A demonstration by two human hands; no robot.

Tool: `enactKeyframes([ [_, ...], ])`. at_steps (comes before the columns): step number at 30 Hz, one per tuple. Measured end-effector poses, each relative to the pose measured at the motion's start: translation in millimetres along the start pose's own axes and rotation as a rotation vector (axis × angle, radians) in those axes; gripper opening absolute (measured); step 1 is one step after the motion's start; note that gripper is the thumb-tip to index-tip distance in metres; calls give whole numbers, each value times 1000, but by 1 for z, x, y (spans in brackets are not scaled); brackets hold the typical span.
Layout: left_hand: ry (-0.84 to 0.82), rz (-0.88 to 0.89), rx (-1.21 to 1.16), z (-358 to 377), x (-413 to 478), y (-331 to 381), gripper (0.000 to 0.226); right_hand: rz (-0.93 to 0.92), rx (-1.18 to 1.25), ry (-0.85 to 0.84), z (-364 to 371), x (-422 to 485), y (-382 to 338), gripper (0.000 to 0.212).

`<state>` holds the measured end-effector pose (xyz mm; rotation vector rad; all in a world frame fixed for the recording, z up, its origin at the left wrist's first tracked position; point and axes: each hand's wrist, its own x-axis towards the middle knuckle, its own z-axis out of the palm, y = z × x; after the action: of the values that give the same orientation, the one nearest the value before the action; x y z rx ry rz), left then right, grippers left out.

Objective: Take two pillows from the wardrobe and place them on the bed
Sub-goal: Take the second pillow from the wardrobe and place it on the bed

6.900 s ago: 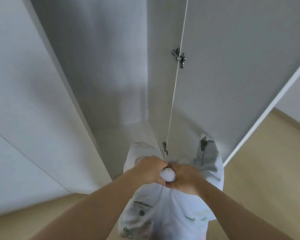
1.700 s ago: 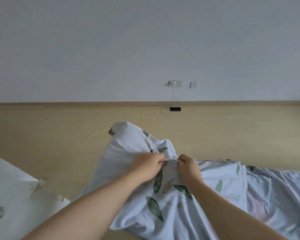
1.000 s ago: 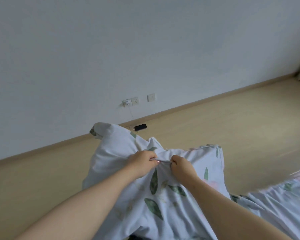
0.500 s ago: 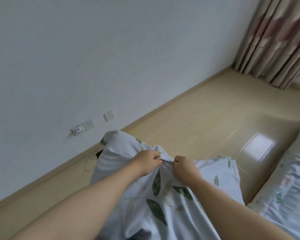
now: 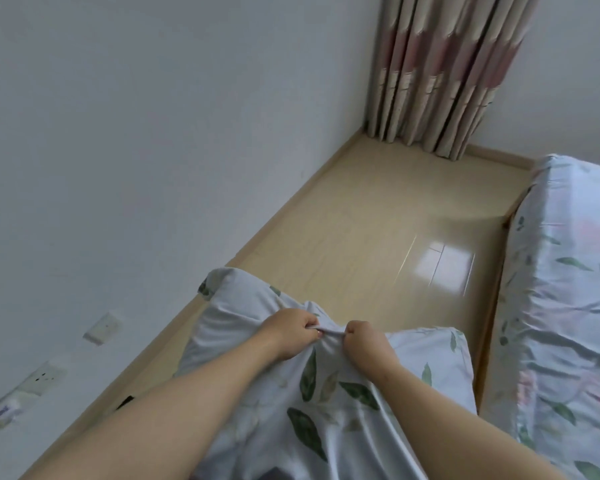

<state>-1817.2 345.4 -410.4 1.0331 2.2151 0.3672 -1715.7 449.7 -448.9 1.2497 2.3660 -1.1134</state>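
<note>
Cotton-looking cover, pale blue with green leaf print: the pillows [image 5: 326, 393] hang in front of the person, carried above the floor [image 5: 378, 237], not yet on the bed [image 5: 568, 306]. Reads as two lobes, one left, one right, so likely both pillows in one bundle, but can't confirm the count from this view.

Grip state: left hand [image 5: 288, 332] and right hand [image 5: 364, 346] both clenched on a gathered fold of fabric at the top middle, knuckles nearly touching. Whole load hangs from that pinch.

Handling, my read:
- Light and soft, no stiffness. It will sag and swing.
- Fabric looks smooth, so a pinched fold could slip. Taking hold of a corner or getting an arm under the bulk would be more secure.
- Nothing fragile. A drop only costs a pick-up off the floor.

Room:
- Bed at right, just beside the bundle, low wooden edge visible, sheet in a matching leaf print, a bit wrinkled.
- Pale wood floor, glossy, window glare patch in the middle.
- Plain white wall [image 5: 136, 133] on the left with sockets [image 5: 45, 375] low down.
- Striped curtain [image 5: 447, 71] in the far corner.

Next move is probably a swing right onto the mattress.
</note>
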Motion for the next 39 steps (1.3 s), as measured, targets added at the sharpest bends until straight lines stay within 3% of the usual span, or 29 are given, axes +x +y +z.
enactKeyframes([
  [9,-90,127,85,-63,177,88,39,129,40,76,-130,130,5,28],
  [15,-127,219,107,-99,309,135,37,177,74,160,-208,236,10,35],
  [19,-169,261,124,-126,402,162,24,231,109,187,-257,313,9,27],
  [27,-243,329,140,-179,570,229,31,380,154,199,-362,445,7,29],
  [31,-252,409,194,-194,649,282,21,423,215,247,-423,506,24,29],
  [32,-259,424,196,-196,697,315,21,417,249,295,-456,545,43,30],
  [39,-257,447,262,-204,801,392,27,380,277,290,-547,622,84,31],
])
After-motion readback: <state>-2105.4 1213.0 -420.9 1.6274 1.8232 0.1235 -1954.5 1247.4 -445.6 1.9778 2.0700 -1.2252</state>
